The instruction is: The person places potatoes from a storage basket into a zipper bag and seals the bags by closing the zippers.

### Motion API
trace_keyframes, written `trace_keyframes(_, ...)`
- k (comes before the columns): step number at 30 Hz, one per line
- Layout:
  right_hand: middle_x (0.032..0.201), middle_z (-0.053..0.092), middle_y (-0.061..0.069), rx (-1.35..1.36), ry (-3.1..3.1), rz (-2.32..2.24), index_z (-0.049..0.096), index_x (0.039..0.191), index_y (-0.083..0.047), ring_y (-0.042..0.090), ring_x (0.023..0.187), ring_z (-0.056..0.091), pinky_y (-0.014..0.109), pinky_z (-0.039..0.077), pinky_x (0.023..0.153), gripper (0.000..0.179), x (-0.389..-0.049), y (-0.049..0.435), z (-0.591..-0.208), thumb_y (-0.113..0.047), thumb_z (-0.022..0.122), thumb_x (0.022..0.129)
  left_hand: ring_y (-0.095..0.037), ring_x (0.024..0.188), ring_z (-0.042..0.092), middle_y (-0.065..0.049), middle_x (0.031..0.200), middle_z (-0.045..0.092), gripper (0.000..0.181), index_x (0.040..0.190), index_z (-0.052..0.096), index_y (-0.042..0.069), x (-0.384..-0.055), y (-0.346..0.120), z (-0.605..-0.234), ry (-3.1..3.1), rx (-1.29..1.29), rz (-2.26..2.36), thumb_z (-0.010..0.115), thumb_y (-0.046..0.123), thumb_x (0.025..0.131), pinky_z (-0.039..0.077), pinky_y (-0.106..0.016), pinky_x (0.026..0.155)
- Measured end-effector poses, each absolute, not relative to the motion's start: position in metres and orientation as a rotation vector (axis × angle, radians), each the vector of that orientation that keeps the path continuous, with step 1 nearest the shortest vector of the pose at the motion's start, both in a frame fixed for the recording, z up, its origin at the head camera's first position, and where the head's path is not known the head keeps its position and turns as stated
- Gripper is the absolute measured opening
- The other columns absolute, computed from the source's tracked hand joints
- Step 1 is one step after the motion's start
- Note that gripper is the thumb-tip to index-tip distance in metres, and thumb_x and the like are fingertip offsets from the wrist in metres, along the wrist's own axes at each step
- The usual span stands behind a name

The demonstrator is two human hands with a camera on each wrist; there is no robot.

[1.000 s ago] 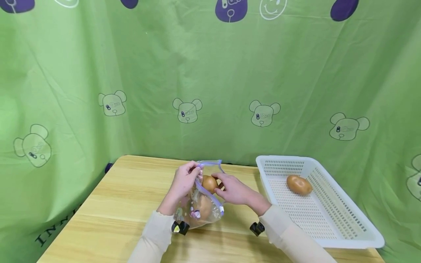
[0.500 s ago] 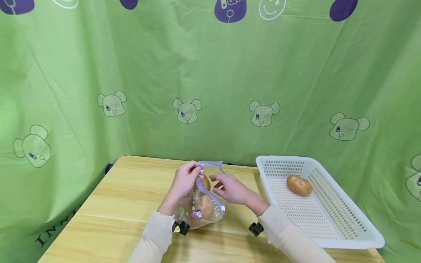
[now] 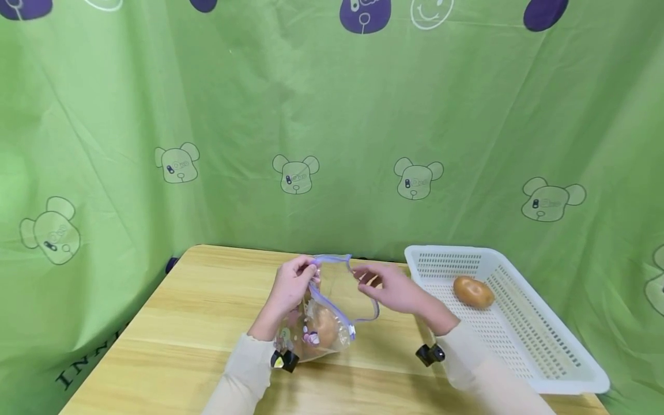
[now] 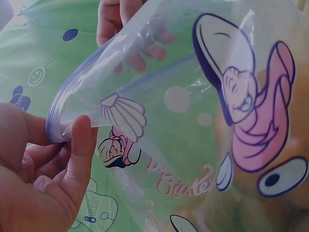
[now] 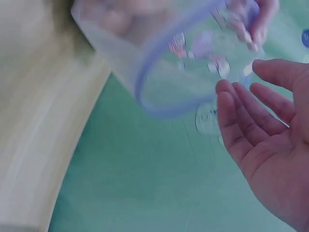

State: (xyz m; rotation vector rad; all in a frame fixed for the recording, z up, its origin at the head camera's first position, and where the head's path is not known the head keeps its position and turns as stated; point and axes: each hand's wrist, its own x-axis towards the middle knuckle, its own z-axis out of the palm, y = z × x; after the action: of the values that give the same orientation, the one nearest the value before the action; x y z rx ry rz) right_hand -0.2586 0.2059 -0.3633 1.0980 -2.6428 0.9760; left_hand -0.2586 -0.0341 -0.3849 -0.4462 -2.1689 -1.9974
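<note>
A clear zip bag point(image 3: 339, 341) with a purple zip edge and cartoon prints stands on the table, its mouth spread wide. Brown potatoes point(image 3: 325, 327) show through its lower part. At the left of the mouth, my left hand point(image 3: 290, 282) pinches the zip edge between thumb and fingers, as the left wrist view also shows. My right hand point(image 3: 389, 285) is just right of the mouth, its fingers loosely bent and holding nothing. Another potato point(image 3: 473, 291) lies in the white basket point(image 3: 560, 385) on the right.
The wooden table point(image 3: 207, 323) ends at a back edge just behind the bag. Behind it hangs a green curtain point(image 3: 353, 219) with bear prints. The basket's raised left rim stands close to my right forearm.
My right hand has let go of a potato in the bag's mouth and drawn back to the right. The potato has dropped into the bag. My left hand keeps its place.
</note>
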Motion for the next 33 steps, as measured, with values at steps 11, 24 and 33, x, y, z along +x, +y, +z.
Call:
trace_keyframes(11,0.107,0.063,0.012,0.813,-2.690,1.068,0.056,0.120,0.003,0.030,0.098,0.059,0.040,0.052,0.082,0.040,-0.279,0.275,-0.349,-0.003,0.069,0.083,-0.023,0.072,0.061,-0.018,0.079,0.063,0.013,0.095,0.063,-0.008,-0.256,-0.037,-0.382,-2.173,-0.477,-2.052,0.050,-0.003,0.094,0.053,-0.021,0.060)
trace_keyframes(24,0.116,0.059,0.022,0.650,-2.772,1.049,0.053,0.124,0.006,0.039,0.106,0.055,0.050,0.048,0.088,0.049,-0.302,0.350,-0.359,-0.009,0.072,0.083,-0.030,0.075,0.061,-0.021,0.081,0.062,0.014,0.095,0.061,-0.010,-0.238,-0.038,-0.362,-2.200,-0.480,-2.060,0.049,-0.003,0.095,0.053,-0.022,0.062)
trace_keyframes(33,0.128,0.050,0.028,0.573,-2.868,0.915,0.048,0.130,0.006,0.046,0.114,0.049,0.057,0.042,0.093,0.061,-0.314,0.401,-0.378,-0.018,0.075,0.081,-0.032,0.076,0.062,-0.022,0.082,0.062,0.015,0.096,0.061,-0.011,-0.238,-0.037,-0.362,-2.216,-0.486,-2.039,0.049,-0.003,0.095,0.052,-0.021,0.061)
